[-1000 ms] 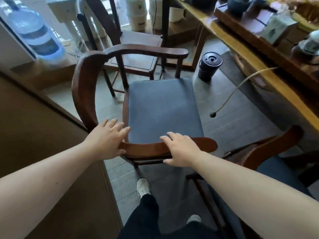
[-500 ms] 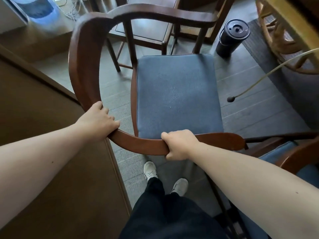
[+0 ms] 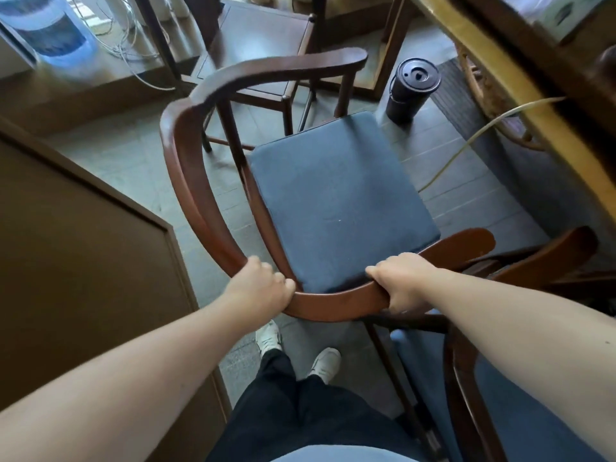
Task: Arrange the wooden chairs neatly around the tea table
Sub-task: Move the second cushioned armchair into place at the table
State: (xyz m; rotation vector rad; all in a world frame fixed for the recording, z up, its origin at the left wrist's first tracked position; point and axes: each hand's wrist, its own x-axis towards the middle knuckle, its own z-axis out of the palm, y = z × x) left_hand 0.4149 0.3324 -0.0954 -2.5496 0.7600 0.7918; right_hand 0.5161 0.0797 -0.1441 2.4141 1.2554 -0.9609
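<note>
I see the wooden chair (image 3: 336, 201) centred on the floor, its blue cushion facing up, the tea table (image 3: 520, 85) at far right. My left hand (image 3: 258, 288) has fingers curled tight around the curved back rail at its near left; my right hand (image 3: 401, 281) grips the same rail at near right. A second chair (image 3: 466, 378) stands just beside, near right

The fingertips of both the left hand (image 3: 263, 288) and right hand (image 3: 405, 281) curl under the chair (image 3: 200, 201) rail, out of sight. The chair's legs are hidden below its cushion (image 3: 336, 201). Right of the chair, the table (image 3: 500, 71) is cut off by the edge. A second chair (image 3: 550, 251) is also cropped there. The bottle (image 3: 46, 28) beyond the chair is blurred.
</note>
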